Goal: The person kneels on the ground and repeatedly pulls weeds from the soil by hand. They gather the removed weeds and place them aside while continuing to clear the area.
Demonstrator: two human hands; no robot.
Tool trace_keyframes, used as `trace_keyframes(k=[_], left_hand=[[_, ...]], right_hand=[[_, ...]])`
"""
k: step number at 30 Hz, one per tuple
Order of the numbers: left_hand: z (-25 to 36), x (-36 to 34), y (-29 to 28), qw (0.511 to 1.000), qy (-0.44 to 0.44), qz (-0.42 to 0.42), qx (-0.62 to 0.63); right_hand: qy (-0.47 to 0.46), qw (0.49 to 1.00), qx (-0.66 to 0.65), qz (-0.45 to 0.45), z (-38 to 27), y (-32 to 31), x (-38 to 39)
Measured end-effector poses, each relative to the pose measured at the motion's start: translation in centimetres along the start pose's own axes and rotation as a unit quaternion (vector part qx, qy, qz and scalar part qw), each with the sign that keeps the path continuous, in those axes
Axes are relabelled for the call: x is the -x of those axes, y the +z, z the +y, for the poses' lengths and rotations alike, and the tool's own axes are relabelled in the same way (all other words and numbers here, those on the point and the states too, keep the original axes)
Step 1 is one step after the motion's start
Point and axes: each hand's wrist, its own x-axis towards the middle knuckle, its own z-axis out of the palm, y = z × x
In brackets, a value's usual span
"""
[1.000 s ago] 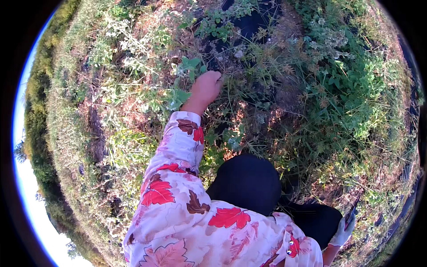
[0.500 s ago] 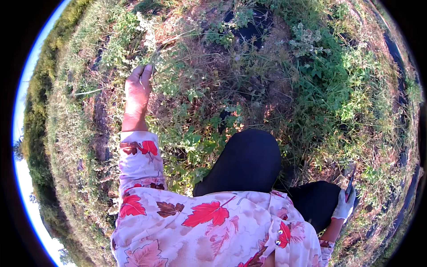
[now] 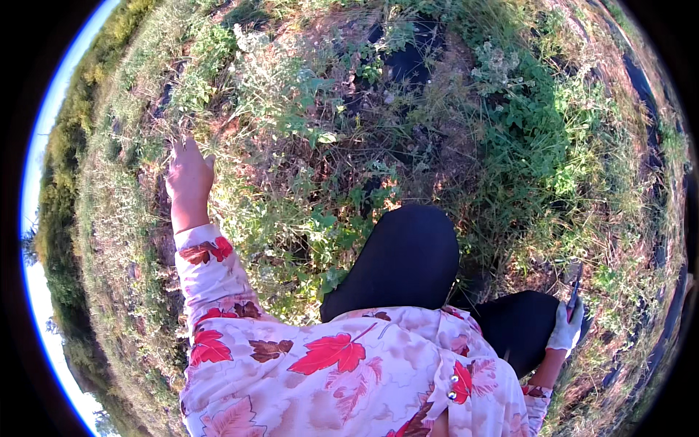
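Note:
My bare left hand (image 3: 191,178) reaches out over the weeds on the left, back upward. Its fingers are stretched forward with the thumb apart, and no stems show in it. Dry grass and low green plants (image 3: 218,102) lie just beyond the fingertips. At the lower right, my right hand (image 3: 565,329), in a white glove, is closed around a hand tool (image 3: 575,290) with a narrow dark blade pointing up and a little red near the grip. That hand stays beside my bent right knee; the tool's handle is mostly hidden by the glove.
My dark-trousered left knee (image 3: 408,255) rises in the middle. Dense leafy weeds (image 3: 535,138) grow to the right of it. Black ground sheeting (image 3: 415,54) shows through the plants ahead, and another dark strip (image 3: 644,87) runs along the far right.
My left hand has let go of the grass stems it was pinching and moved left and a little nearer, fingers now extended. My right hand with the tool has hardly moved.

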Motion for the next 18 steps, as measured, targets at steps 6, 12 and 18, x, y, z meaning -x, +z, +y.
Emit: trace_keyframes(k=[6,12,18], left_hand=[[18.6,5.3,1.0,0.875,0.355,0.032,0.327],[29.1,-0.2,12.6,0.875,0.287,-0.012,0.388],[34.8,-3.9,19.0,0.879,0.321,-0.03,0.351]], right_hand=[[0.03,0.998,0.05,0.03,-2.0,-0.1,0.4],[0.049,0.996,0.075,0.009,-2.1,0.3,-0.4],[0.078,0.994,0.072,0.027,-2.1,0.4,-0.7]])
